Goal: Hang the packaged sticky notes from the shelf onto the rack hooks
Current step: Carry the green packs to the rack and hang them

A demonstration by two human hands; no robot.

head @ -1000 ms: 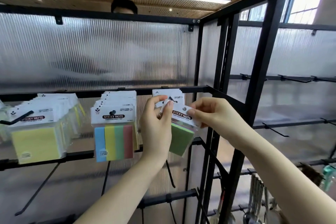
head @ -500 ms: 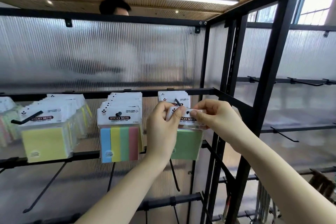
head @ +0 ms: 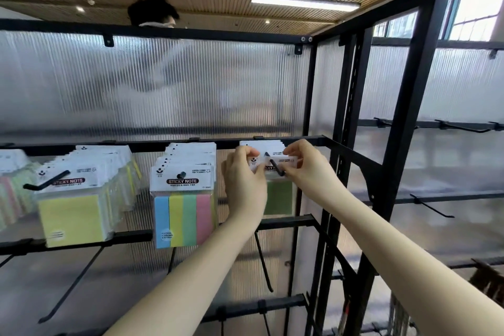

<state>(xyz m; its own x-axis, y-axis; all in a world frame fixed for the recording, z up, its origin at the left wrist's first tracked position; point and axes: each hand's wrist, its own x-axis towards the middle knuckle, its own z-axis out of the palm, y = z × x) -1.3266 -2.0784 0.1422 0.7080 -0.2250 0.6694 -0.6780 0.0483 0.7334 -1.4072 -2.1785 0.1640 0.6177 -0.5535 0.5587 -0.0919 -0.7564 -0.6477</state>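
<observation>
Both hands, left hand (head: 244, 180) and right hand (head: 306, 165), pinch the green sticky-note pack (head: 278, 196) threaded on its hook (head: 275, 168); next, push toward twelve o'clock.

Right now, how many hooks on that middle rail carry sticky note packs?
4 in view. Far-left hook's packs are cut off by the frame edge; yellow packs; striped packs; and the rightmost hook, where both hands hold a green pack. More may hang out of frame.

Pack (head: 278, 196) on hook (head: 275, 168), rightmost
</observation>
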